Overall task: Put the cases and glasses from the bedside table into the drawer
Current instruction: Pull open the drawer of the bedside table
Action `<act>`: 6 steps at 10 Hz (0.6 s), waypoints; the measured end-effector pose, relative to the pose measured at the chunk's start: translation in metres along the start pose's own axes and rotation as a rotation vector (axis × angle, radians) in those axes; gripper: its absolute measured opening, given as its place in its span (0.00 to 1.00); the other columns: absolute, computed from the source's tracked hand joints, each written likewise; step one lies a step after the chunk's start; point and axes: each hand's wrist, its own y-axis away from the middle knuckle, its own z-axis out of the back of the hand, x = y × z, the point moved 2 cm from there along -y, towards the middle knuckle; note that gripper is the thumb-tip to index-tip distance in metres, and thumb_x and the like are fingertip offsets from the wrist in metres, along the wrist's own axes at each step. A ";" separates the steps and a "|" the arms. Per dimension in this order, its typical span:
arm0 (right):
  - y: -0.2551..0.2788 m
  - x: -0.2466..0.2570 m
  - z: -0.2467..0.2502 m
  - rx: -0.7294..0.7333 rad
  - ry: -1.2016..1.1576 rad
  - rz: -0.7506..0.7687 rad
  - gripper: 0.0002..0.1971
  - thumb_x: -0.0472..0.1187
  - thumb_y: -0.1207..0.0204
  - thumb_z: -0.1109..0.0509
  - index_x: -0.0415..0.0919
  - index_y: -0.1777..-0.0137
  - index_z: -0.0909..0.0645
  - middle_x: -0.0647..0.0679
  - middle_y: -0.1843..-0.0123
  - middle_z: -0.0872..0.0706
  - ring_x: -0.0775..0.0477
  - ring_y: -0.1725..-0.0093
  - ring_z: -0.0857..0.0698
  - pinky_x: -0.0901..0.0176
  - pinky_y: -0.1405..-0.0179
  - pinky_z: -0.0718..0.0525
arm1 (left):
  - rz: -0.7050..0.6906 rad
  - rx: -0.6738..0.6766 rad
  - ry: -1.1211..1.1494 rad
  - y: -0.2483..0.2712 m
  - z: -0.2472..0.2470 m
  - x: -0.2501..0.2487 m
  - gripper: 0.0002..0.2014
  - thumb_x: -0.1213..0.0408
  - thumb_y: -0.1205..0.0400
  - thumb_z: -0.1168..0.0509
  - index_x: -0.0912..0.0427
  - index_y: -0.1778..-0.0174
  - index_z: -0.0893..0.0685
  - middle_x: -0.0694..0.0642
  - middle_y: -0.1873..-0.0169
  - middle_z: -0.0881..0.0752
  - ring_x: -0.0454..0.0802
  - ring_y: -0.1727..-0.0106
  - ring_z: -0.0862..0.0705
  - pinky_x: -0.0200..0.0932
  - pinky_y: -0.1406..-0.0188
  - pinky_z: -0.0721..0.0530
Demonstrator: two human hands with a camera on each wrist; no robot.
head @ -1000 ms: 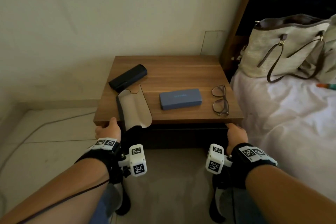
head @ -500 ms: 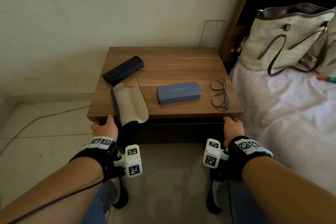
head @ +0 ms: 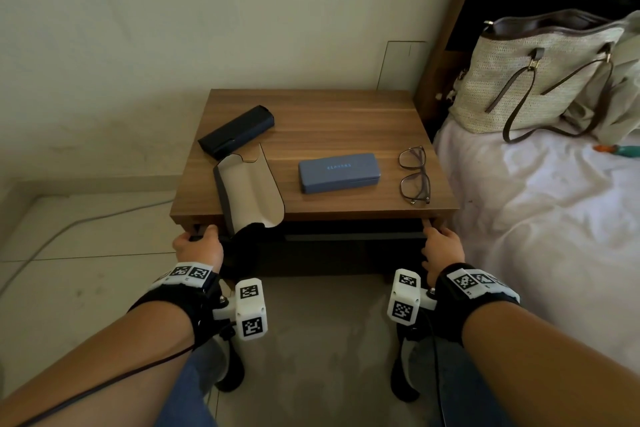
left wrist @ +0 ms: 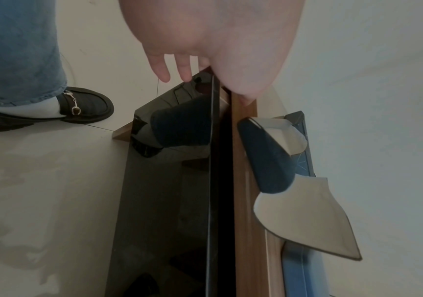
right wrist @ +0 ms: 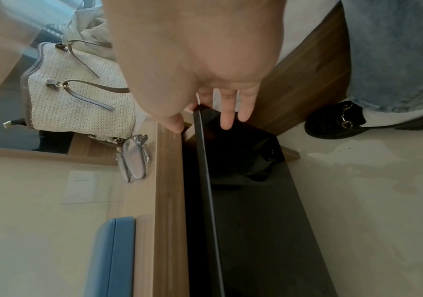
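On the wooden bedside table [head: 329,114] lie a black case [head: 237,131], an open soft case [head: 249,191] with beige lining that overhangs the front edge, a blue case [head: 338,172] and glasses [head: 415,174]. Below the top, the black drawer front [head: 346,246] stands slightly out, leaving a dark gap. My left hand [head: 199,246] pinches its top edge at the left corner, and my right hand [head: 441,244] does the same at the right corner. In the left wrist view my left hand [left wrist: 205,88] sits beside the open case [left wrist: 302,213]. In the right wrist view my right hand [right wrist: 200,120] is below the glasses [right wrist: 134,160].
A woven handbag [head: 533,80] sits on the white bed [head: 536,218] right of the table. A cable [head: 86,218] runs over the tiled floor at the left. My shoes [left wrist: 78,108] stand close in front of the drawer. A wall is behind the table.
The drawer front has come a little way out from under the tabletop. Both hands stay at its corners and have drawn back with it.
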 end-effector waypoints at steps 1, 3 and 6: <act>0.031 0.010 0.003 -0.002 -0.019 0.004 0.35 0.52 0.30 0.35 0.50 0.22 0.36 0.38 0.27 0.23 0.30 0.30 0.23 0.36 0.33 0.23 | 0.027 0.003 -0.022 0.002 0.006 -0.002 0.33 0.54 0.21 0.34 0.59 0.22 0.36 0.67 0.27 0.26 0.67 0.29 0.24 0.57 0.31 0.27; 0.080 0.030 0.015 -0.097 -0.001 0.066 0.24 0.43 0.21 0.38 0.36 0.26 0.29 0.33 0.30 0.21 0.30 0.32 0.20 0.42 0.36 0.21 | 0.052 -0.046 -0.204 0.008 0.014 -0.003 0.33 0.49 0.26 0.34 0.53 0.24 0.31 0.65 0.27 0.28 0.69 0.30 0.26 0.64 0.30 0.27; 0.109 0.048 0.000 -0.117 0.162 0.322 0.18 0.39 0.21 0.40 0.42 0.32 0.24 0.43 0.41 0.16 0.43 0.45 0.18 0.53 0.44 0.20 | -0.194 0.113 -0.108 0.024 -0.003 -0.015 0.16 0.55 0.17 0.41 0.62 0.40 0.22 0.61 0.52 0.18 0.60 0.50 0.20 0.50 0.48 0.26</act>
